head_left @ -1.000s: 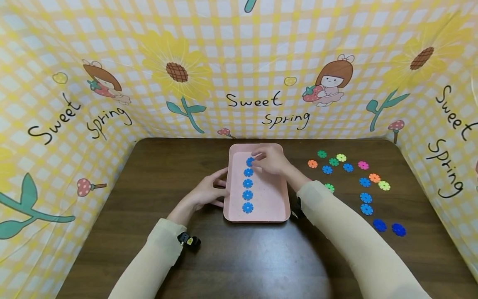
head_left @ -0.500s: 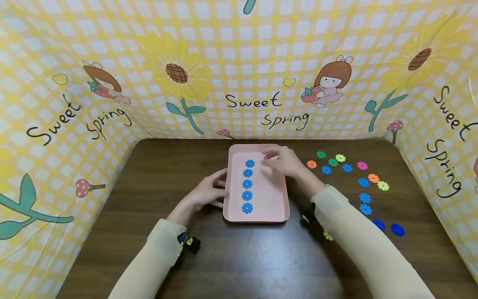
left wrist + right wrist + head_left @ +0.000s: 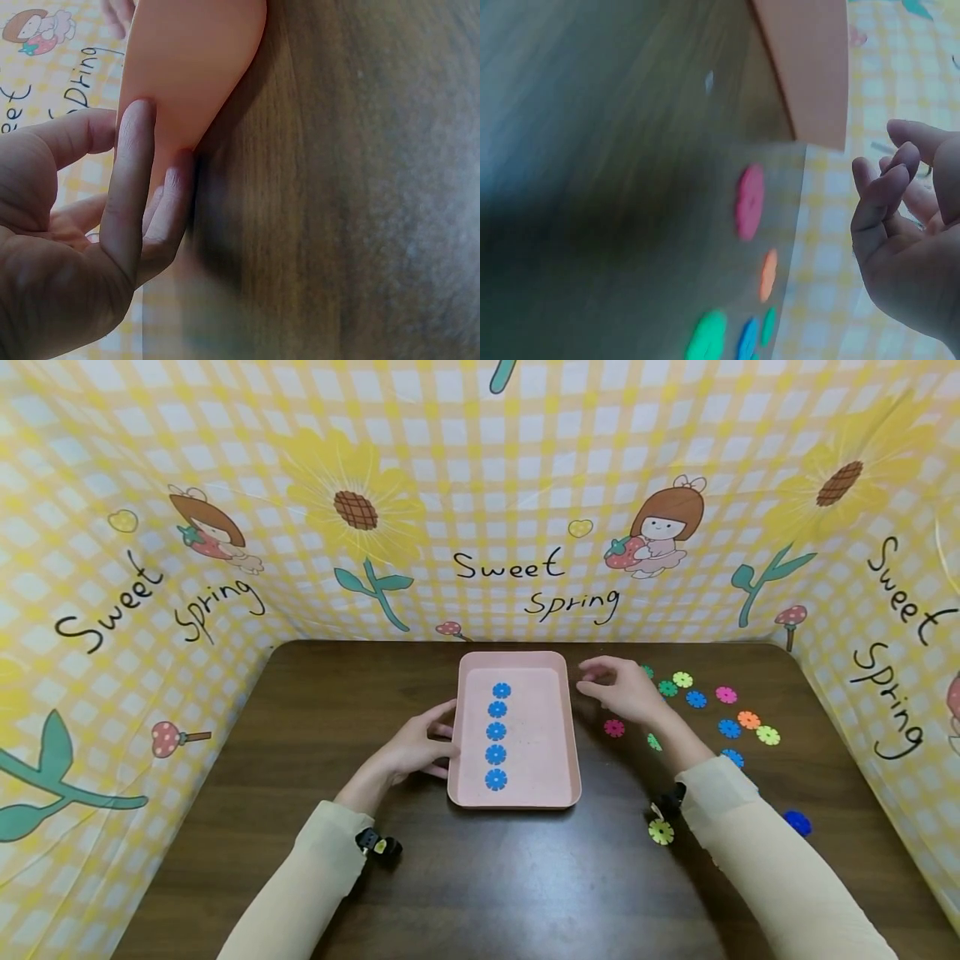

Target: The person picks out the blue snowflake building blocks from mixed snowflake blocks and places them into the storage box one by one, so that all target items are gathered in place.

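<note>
A pink tray [image 3: 532, 760] stands on the table with a column of blue snowflake discs [image 3: 496, 732] lying apart in its left half. My left hand [image 3: 408, 743] rests against the tray's left side; in the left wrist view its extended fingers [image 3: 135, 157] touch the outer wall. My right hand [image 3: 626, 689] is in the air just right of the tray, fingers loosely bent and holding nothing in the right wrist view. Close below it lie a crimson disc [image 3: 614, 728] and a green disc [image 3: 655, 742]. Hand and forearm hide part of the loose discs.
Right of the tray are scattered discs, among them a magenta disc [image 3: 726, 694], an orange disc [image 3: 748, 720], a dark blue disc [image 3: 798, 823] and a yellow-green disc [image 3: 661, 832]. Checked cloth [image 3: 517, 510] walls the table's back and sides.
My right hand has left the top blue disc in the tray and moved right, past the tray's rim to the loose discs. My left hand and the tray stay in place.
</note>
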The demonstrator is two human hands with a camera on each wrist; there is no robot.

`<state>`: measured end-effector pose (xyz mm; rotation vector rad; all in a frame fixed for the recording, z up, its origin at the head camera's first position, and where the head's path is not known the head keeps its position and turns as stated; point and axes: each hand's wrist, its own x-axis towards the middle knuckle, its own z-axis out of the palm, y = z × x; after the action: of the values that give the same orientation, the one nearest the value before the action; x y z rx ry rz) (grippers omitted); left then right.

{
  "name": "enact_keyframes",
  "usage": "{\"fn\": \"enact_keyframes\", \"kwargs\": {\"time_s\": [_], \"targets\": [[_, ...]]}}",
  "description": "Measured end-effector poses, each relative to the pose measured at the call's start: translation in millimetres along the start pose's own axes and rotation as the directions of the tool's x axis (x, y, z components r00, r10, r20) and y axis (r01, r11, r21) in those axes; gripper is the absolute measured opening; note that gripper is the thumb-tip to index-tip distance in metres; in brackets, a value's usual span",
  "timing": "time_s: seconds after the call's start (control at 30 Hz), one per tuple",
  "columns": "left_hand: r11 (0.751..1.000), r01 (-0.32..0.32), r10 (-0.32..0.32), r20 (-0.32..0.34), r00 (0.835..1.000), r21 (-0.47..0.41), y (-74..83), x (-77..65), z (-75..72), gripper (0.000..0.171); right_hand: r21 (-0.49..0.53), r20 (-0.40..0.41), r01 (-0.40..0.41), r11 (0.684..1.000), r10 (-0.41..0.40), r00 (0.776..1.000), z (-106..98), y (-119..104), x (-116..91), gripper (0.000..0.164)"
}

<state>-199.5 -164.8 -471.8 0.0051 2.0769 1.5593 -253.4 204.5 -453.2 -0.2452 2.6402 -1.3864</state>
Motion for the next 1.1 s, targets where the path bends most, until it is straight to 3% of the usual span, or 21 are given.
{"fn": "enact_keyframes", "kwargs": {"time_s": [0.57, 1.1], "targets": [[1.000, -0.006, 0.006, 0.002, 1.000, -0.003, -1.2, 0.5, -0.2, 0.086, -0.150, -0.028, -0.140, 0.979, 0.138, 0.990, -58, 63, -34, 0.050], [1.000, 0.005, -0.005, -0.010, 1.000, -0.004, 0.6, 0.0, 0.9, 0.086, -0.258, -0.038, -0.161, 0.953, 0.157, 0.987, -68, 81, -38, 0.054]]}}
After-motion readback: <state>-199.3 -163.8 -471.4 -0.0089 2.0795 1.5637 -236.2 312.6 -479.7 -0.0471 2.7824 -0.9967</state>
